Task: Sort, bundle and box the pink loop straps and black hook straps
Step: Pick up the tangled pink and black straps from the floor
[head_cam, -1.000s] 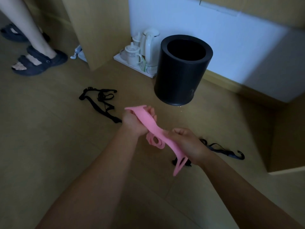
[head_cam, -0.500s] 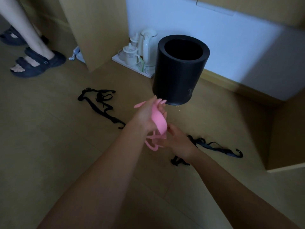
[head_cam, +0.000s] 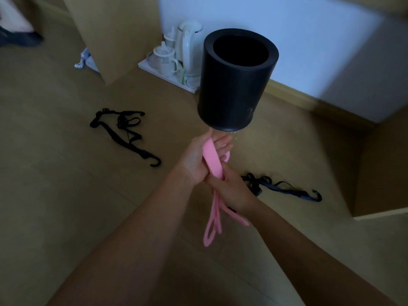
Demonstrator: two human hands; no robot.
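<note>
Flat pink strap (head_cam: 212, 160) (thin loops dangling toward the floor) runs lengthwise along the flat-open left hand (head_cam: 199, 154), right hand (head_cam: 234, 191) gripping its middle.

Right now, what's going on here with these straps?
A person is working on a pink loop strap above the floor. It lies across the flat left hand, while the right hand grips it lower down, and its loops hang beneath. The left black hook strap and the right black hook strap lie loose on the floor. A black bin stands just beyond the hands.
</note>
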